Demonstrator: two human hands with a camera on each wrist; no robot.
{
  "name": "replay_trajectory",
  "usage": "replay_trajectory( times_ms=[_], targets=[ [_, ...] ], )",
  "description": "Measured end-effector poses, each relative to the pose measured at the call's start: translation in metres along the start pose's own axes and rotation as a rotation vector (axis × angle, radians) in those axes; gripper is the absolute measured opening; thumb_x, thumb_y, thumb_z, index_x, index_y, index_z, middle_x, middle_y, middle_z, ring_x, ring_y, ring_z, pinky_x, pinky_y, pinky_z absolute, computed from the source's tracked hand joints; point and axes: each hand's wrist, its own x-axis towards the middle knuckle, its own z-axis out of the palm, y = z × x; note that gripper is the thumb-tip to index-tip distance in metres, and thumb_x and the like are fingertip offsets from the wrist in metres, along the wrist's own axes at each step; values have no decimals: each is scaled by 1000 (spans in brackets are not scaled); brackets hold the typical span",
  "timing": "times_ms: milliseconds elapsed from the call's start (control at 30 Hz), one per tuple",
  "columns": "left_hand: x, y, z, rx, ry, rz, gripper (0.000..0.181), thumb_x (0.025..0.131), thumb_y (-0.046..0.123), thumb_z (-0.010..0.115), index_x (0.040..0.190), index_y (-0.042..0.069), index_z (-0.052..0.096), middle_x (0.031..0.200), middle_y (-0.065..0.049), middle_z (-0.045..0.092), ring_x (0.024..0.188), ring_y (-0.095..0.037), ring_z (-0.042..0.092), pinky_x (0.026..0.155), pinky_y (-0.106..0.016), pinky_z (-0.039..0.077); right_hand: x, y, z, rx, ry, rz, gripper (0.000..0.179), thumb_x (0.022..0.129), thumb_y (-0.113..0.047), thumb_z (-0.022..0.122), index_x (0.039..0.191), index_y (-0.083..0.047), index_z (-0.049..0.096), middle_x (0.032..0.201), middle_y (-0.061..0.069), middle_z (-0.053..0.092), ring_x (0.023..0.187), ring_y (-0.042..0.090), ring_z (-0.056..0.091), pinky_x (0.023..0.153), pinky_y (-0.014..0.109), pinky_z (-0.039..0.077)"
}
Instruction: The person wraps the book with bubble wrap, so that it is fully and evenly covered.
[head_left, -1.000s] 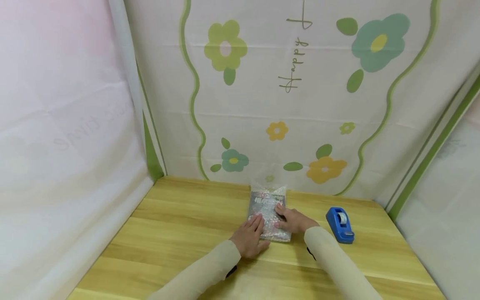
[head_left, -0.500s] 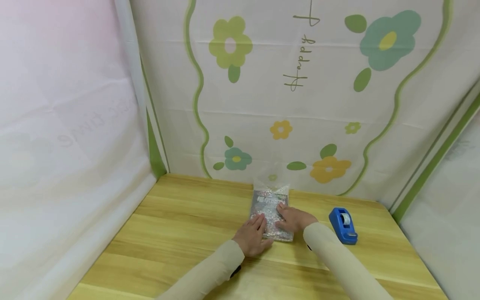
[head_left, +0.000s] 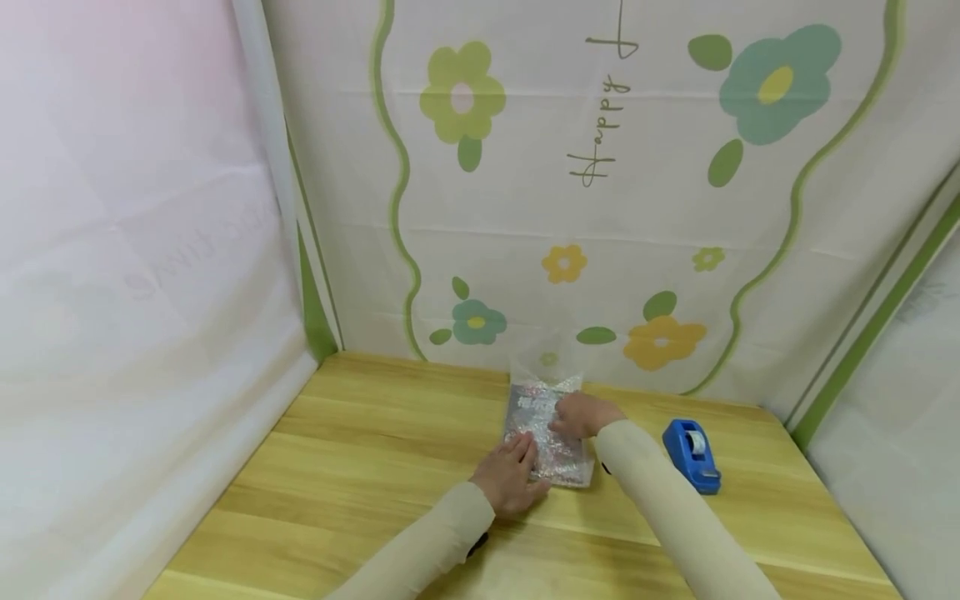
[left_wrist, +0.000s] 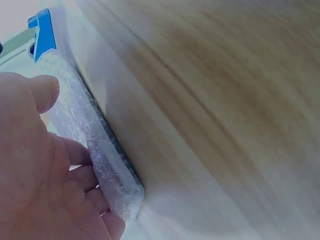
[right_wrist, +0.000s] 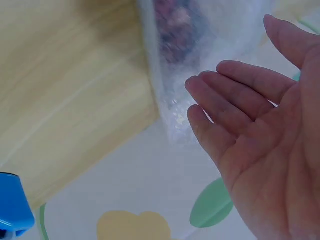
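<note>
A flat, book-like item with a printed cover lies in clear bubble wrap on the wooden table, near its back edge. Past the item's far end, a loose flap of the wrap reaches up to the cloth behind. My left hand rests on the near left part, its fingers laid on the wrap; the left wrist view shows them against the wrapped edge. Over the right side is my right hand. In the right wrist view its fingers are loosely extended with nothing gripped; contact with the wrap is unclear.
A blue tape dispenser with a roll of tape stands on the table, right of the wrapped item. White flowered cloth closes off the back, and further cloth hangs at both sides.
My right hand has shifted slightly toward the far end, its fingers no longer spread as before. My left hand stays on the wrap. The whole view has drifted slightly.
</note>
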Motion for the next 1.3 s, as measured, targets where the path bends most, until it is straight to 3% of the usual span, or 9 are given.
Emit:
replay_trajectory(
  times_ms=[233, 400, 600, 933, 1067, 1200, 1300],
  targets=[
    [1, 1, 1, 13, -2, -1, 75, 110, 59, 39, 165, 9, 36, 175, -5, 29, 163, -20, 29, 132, -33, 29, 1, 12, -20, -9, 21, 18, 48, 107, -34, 63, 136, 4, 65, 138, 24, 66, 131, 43, 61, 113, 57, 50],
    [2, -1, 5, 33, -17, 8, 76, 110, 61, 36, 166, 9, 35, 176, -5, 28, 163, -19, 27, 132, -32, 29, 0, 27, -31, 49, 37, 73, 54, 108, -36, 60, 146, 3, 59, 149, 25, 59, 141, 46, 53, 116, 60, 46],
    [1, -2, 4, 8, -22, 6, 76, 110, 61, 36, 166, 9, 34, 176, -5, 26, 164, -20, 27, 133, -33, 28, 2, 48, -33, 97, 86, 111, 55, 108, -33, 60, 147, 6, 56, 151, 29, 56, 141, 49, 52, 113, 61, 48],
    [0, -2, -2, -26, -16, 2, 76, 110, 60, 38, 166, 8, 35, 176, -6, 27, 163, -21, 27, 133, -34, 29, 8, 74, -22, 212, 236, 61, 57, 106, -22, 63, 147, 16, 50, 146, 38, 55, 135, 55, 54, 110, 65, 50],
    [1, -2, -3, -37, -19, 0, 77, 110, 61, 39, 165, 8, 35, 176, -6, 27, 163, -22, 28, 133, -34, 29, 15, 84, -1, 362, 320, 84, 62, 106, -22, 63, 151, 16, 45, 149, 40, 51, 136, 57, 52, 110, 66, 49],
    [3, -2, -3, -54, -32, 4, 76, 110, 60, 39, 166, 8, 35, 176, -6, 27, 164, -22, 27, 133, -34, 28, 22, 90, 23, 582, 360, 167, 68, 107, -26, 62, 158, 12, 35, 158, 39, 41, 143, 56, 46, 114, 65, 47],
    [3, -3, -1, -70, -46, 8, 77, 110, 59, 38, 166, 7, 33, 177, -8, 25, 164, -22, 25, 134, -35, 27, 27, 89, 37, 696, 384, 219, 59, 107, -26, 62, 146, 14, 44, 155, 40, 43, 141, 55, 48, 112, 64, 49]
  ],
)
